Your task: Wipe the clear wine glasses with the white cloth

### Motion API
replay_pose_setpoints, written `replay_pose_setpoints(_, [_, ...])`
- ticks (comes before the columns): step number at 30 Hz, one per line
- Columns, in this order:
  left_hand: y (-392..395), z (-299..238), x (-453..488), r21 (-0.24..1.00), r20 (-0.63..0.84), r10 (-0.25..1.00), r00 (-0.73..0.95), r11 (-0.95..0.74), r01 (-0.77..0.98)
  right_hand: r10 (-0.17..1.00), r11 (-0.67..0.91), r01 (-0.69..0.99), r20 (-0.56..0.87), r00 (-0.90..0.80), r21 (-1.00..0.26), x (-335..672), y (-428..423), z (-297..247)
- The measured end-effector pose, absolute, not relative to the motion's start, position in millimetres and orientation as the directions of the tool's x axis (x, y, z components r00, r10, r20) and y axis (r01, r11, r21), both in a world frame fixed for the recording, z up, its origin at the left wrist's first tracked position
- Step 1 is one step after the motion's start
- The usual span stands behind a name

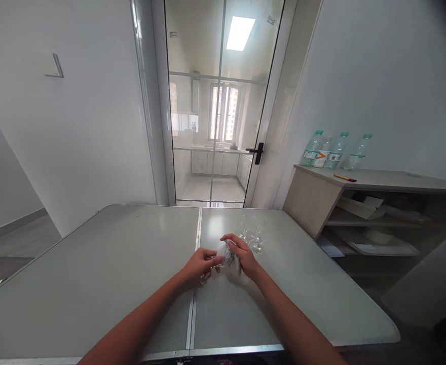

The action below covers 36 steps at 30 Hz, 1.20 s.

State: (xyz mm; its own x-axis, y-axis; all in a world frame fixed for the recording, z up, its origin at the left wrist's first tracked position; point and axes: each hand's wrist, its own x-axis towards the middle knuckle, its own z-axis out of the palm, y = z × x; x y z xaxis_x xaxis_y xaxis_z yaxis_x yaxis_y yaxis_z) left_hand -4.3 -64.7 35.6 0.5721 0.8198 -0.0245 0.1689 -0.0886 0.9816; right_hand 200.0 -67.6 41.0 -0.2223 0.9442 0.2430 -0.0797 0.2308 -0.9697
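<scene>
My left hand (200,264) is closed around a small clear stemmed glass (220,251), tilted over the table. Part of the glass shows between my two hands; the fingers hide much of the rest. My right hand (247,257) grips a light grey cloth (230,255), which is bunched against the glass and hangs down below the fingers. Just beyond my right hand, several clear stemmed glasses stand close together, the nearest stemmed glass (258,247) with its round foot on the table. Their thin outlines are hard to tell apart.
The grey folding table (112,284) has a metal seam down its middle. A wooden shelf unit (322,190) stands at the right, with plastic bottles (335,154) and an orange-and-dark stick-like item (345,178) on top. A glass door (192,177) is behind the table.
</scene>
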Motion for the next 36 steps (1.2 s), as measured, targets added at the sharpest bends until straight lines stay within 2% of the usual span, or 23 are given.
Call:
replay_pose_setpoints(3, [-61.4, 36.8, -9.6, 0.957, -0.24, 0.717, 0.654, 0.289, 0.035, 0.921, 0.318, -0.012, 0.312, -0.236, -0.948, 202.1, -70.7, 43.8])
replay_pose_setpoints(5, [-58.2, 37.2, -12.4, 0.929, -0.282, 0.691, 0.666, 0.369, 0.01, 0.899, 0.388, 0.061, 0.363, -0.245, -0.919, 202.9, -71.8, 43.0])
replay_pose_setpoints(6, [-57.0, 37.4, -12.8, 0.938, -0.269, 0.699, 0.662, 0.345, 0.017, 0.885, 0.428, 0.104, 0.393, -0.248, -0.898, 203.3, -71.9, 41.7])
replay_pose_setpoints(8, [-56.1, 36.7, -11.1, 0.98, -0.184, 0.753, 0.631, 0.185, 0.065, 0.851, 0.515, 0.2, 0.469, -0.237, -0.833, 203.9, -71.0, 38.2])
replay_pose_setpoints(10, [-56.9, 32.9, -7.5, 0.982, -0.012, 0.839, 0.544, -0.093, 0.165, 0.819, 0.574, 0.294, 0.537, -0.202, -0.765, 203.5, -68.7, 34.9])
replay_pose_setpoints(12, [-58.1, 25.4, -4.3, 0.858, 0.212, 0.879, 0.427, -0.377, 0.349, 0.83, 0.554, 0.323, 0.541, -0.14, -0.767, 201.7, -65.3, 33.3])
replay_pose_setpoints(14, [-58.4, 16.1, -2.9, 0.656, 0.372, 0.85, 0.373, -0.525, 0.542, 0.885, 0.462, 0.239, 0.463, -0.057, -0.854, 199.1, -61.6, 33.1])
replay_pose_setpoints(15, [-58.2, 11.9, -3.0, 0.572, 0.402, 0.833, 0.379, -0.552, 0.607, 0.915, 0.401, 0.165, 0.403, -0.026, -0.901, 197.8, -59.9, 33.2])
replay_pose_setpoints(18, [-57.9, 6.3, -3.8, 0.472, 0.39, 0.82, 0.42, -0.569, 0.673, 0.972, 0.226, -0.051, 0.228, -0.05, -0.973, 195.6, -56.9, 33.7])
replay_pose_setpoints(20, [-58.9, 10.1, -3.5, 0.518, 0.385, 0.828, 0.409, -0.56, 0.646, 0.977, 0.157, -0.124, 0.173, -0.124, -0.98, 195.4, -57.4, 34.4])
replay_pose_setpoints(22, [-60.5, 18.2, -2.8, 0.668, 0.335, 0.853, 0.399, -0.514, 0.537, 0.969, 0.152, -0.145, 0.176, -0.173, -0.978, 195.7, -59.9, 36.1])
replay_pose_setpoints(23, [-61.1, 22.8, -3.0, 0.772, 0.266, 0.87, 0.416, -0.451, 0.448, 0.964, 0.168, -0.138, 0.192, -0.185, -0.976, 195.9, -61.6, 37.5])
replay_pose_setpoints(25, [-61.1, 30.9, -5.0, 0.946, 0.054, 0.865, 0.499, -0.205, 0.253, 0.952, 0.214, -0.097, 0.23, -0.204, -0.972, 196.9, -65.2, 40.5])
replay_pose_setpoints(26, [-60.5, 33.8, -6.7, 0.983, -0.059, 0.836, 0.545, -0.047, 0.179, 0.943, 0.241, -0.068, 0.25, -0.218, -0.968, 197.5, -66.8, 41.8])
replay_pose_setpoints(28, [-58.6, 36.3, -10.2, 0.971, -0.231, 0.759, 0.608, 0.218, 0.097, 0.918, 0.314, 0.001, 0.303, -0.256, -0.95, 199.0, -68.5, 43.5])
replay_pose_setpoints(30, [-56.9, 35.1, -11.2, 0.944, -0.287, 0.724, 0.627, 0.326, 0.055, 0.887, 0.393, 0.069, 0.359, -0.29, -0.917, 200.4, -68.2, 43.4])
replay_pose_setpoints(32, [-56.3, 31.6, -8.4, 0.969, -0.218, 0.762, 0.609, 0.244, 0.041, 0.863, 0.465, 0.137, 0.413, -0.293, -0.875, 201.5, -66.3, 42.1])
replay_pose_setpoints(34, [-56.7, 27.1, -3.2, 0.996, -0.075, 0.84, 0.538, 0.037, 0.081, 0.847, 0.518, 0.217, 0.462, -0.261, -0.827, 202.1, -63.8, 40.1])
replay_pose_setpoints(36, [-57.1, 22.6, 1.1, 0.969, 0.068, 0.899, 0.432, -0.162, 0.185, 0.847, 0.532, 0.294, 0.497, -0.191, -0.794, 202.8, -61.7, 38.2])
